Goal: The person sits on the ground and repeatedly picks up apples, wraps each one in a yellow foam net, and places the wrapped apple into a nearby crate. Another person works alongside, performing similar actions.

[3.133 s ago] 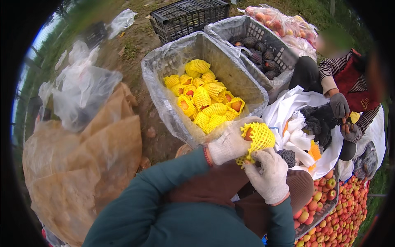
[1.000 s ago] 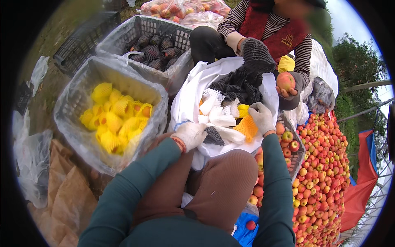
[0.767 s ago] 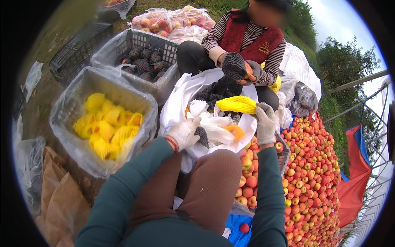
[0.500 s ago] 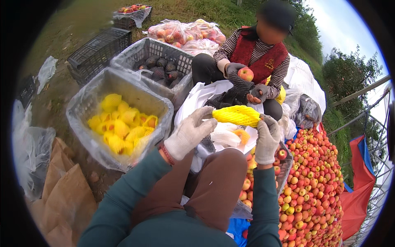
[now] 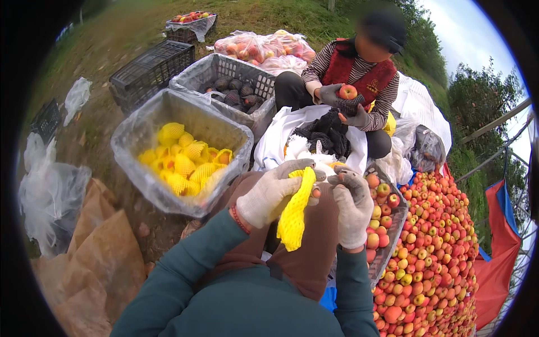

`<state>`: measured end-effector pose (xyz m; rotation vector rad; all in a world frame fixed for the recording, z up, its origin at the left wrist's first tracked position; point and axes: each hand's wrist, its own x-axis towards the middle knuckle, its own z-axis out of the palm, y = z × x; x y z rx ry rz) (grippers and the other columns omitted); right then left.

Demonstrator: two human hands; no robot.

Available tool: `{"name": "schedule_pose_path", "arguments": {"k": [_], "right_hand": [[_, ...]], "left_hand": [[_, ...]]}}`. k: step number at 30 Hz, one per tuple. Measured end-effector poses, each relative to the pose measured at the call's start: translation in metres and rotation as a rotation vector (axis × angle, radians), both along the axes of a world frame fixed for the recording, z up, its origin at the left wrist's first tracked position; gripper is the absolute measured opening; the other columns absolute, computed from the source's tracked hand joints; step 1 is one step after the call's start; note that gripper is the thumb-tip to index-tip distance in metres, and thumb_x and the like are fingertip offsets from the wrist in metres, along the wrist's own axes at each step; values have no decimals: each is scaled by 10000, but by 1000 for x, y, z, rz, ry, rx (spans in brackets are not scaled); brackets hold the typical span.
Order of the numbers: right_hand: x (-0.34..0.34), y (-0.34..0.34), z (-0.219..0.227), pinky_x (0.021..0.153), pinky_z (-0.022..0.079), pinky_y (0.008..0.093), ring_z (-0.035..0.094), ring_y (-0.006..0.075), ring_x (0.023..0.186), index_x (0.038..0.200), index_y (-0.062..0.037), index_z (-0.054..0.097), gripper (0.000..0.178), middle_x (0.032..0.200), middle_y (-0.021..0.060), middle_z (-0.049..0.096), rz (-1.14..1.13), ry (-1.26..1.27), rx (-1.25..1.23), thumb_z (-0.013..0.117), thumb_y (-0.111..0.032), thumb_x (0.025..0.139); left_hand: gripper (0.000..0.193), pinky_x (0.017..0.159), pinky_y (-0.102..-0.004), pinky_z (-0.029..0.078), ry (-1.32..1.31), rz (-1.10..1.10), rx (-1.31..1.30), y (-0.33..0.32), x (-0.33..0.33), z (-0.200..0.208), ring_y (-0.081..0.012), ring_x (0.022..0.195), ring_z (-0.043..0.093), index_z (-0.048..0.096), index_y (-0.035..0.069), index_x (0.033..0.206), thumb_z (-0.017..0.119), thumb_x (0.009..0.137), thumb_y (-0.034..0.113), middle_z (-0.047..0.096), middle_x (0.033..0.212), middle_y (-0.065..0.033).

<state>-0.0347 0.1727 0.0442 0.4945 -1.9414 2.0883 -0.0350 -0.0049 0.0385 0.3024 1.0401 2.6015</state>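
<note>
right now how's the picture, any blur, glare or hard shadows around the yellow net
All in the head view: soft daylight, no hard shadows standing out around the yellow net in the left hand, its mesh fairly clear; bright, pale sky at upper right; other person's head blurred; fisheye corners black.

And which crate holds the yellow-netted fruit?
The lined crate nearest the left hand; the crate behind has dark-netted fruit, the right crate bare apples.

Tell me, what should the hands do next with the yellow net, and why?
Maybe the right hand should help spread the yellow net: the left hand grips its top, it hangs narrow below, and the right hand is close by.
</note>
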Motion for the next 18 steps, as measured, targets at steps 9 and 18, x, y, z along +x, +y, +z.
{"name": "schedule_pose_path", "arguments": {"k": [9, 18], "right_hand": [[3, -18, -13, 721, 476, 217, 563, 130, 888, 1072, 61, 529, 329, 1186, 119, 490, 151, -22, 113, 576, 106, 749], [5, -17, -38, 806, 477, 297, 584, 200, 885, 996, 14, 538, 181, 1000, 113, 591, 158, -232, -666, 483, -84, 854]], "left_hand": [[272, 866, -275, 446, 154, 147, -274, 0, 7, -11, -152, 987, 554, 495, -15, 1115, 517, 861, 78, 580, 1032, -104], [335, 904, -291, 415, -80, 29, -11, -2, 6, -37, -184, 1016, 541, 470, -33, 1173, 516, 866, 93, 558, 1094, -102]]}}
